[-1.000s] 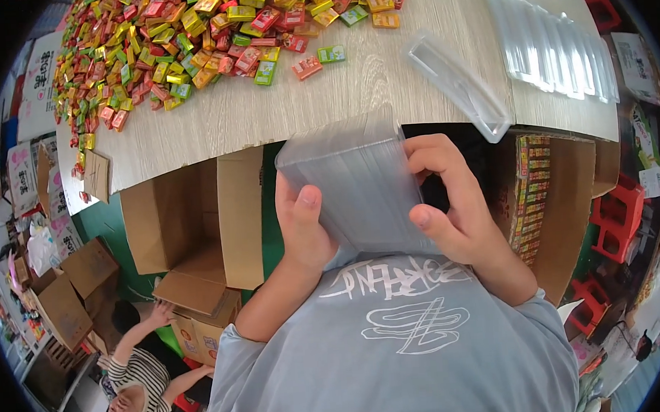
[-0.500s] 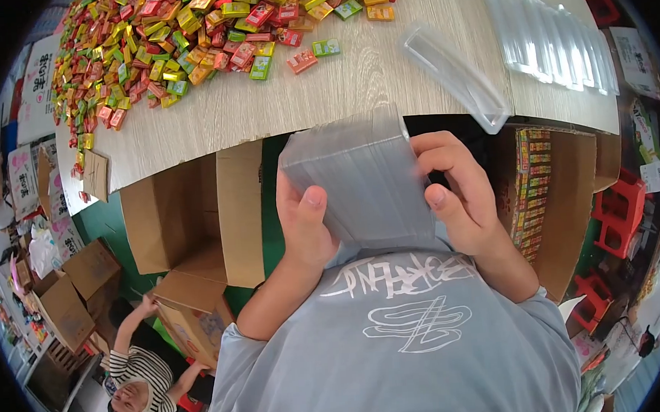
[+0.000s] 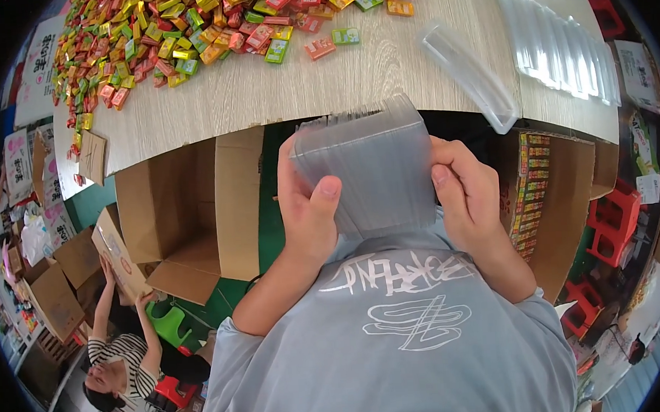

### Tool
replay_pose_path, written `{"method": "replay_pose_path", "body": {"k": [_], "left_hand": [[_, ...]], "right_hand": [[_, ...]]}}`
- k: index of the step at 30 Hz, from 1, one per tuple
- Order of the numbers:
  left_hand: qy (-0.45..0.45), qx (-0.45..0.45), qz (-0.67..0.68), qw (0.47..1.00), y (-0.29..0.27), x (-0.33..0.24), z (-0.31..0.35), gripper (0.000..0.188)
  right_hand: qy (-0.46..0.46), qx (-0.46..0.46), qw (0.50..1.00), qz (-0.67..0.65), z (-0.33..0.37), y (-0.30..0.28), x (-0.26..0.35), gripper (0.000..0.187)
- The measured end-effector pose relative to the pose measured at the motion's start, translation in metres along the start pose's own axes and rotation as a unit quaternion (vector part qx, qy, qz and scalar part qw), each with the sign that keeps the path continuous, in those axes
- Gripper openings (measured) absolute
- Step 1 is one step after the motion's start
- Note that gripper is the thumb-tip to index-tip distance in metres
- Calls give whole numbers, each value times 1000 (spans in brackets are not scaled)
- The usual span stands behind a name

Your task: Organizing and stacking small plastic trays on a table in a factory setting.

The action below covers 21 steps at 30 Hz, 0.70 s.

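Stack of thin clear plastic pieces (image 3: 370,177) sits upright between the two hands, just beyond the grey-blue shirt (image 3: 423,366); its far side is hidden, and its single layers are too fine to tell apart. It lies slightly farther right in view than a second ago, and the right thumb and forefinger, then apart, now come together. Left hand (image 3: 307,207) grasps the stack's left side, thumb along the near face, other fingers mostly hidden behind. Right hand (image 3: 469,194) curls at the stack's right edge; I cannot tell whether it pinches it. Left of the stack stands an open carton (image 3: 239,204), partly covered by the table (image 3: 323,93). Beyond the stack to the right, a loose clear tray (image 3: 466,77) overhangs the table's edge; beyond to the left, a heap of small coloured boxes (image 3: 176,45) is cut off above. Well left of the stack, a co-worker (image 3: 128,358) now holds a carton raised (image 3: 117,253).
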<state>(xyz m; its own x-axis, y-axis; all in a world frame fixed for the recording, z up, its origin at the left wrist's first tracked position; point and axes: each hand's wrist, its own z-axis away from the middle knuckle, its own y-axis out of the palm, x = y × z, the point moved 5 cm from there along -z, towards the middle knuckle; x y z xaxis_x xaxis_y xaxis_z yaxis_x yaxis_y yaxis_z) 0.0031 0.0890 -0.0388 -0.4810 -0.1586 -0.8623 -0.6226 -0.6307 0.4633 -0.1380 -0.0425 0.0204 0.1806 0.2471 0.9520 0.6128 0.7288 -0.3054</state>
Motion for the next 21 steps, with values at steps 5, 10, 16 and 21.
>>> {"method": "replay_pose_path", "body": {"k": [5, 10, 16, 21], "left_hand": [[-2, -12, 24, 1000, -1, 0, -2, 73], [5, -5, 8, 1000, 0, 3, 0, 70], [-11, 2, 14, 1000, 2, 3, -2, 68], [-5, 2, 15, 1000, 7, 2, -2, 67]], "right_hand": [[57, 4, 998, -3, 6, -5, -9, 19], [47, 34, 998, -33, -1, -8, -11, 25], [-12, 65, 994, -88, -2, -4, -6, 20], [-13, 73, 992, -104, -2, -6, -8, 20]]}}
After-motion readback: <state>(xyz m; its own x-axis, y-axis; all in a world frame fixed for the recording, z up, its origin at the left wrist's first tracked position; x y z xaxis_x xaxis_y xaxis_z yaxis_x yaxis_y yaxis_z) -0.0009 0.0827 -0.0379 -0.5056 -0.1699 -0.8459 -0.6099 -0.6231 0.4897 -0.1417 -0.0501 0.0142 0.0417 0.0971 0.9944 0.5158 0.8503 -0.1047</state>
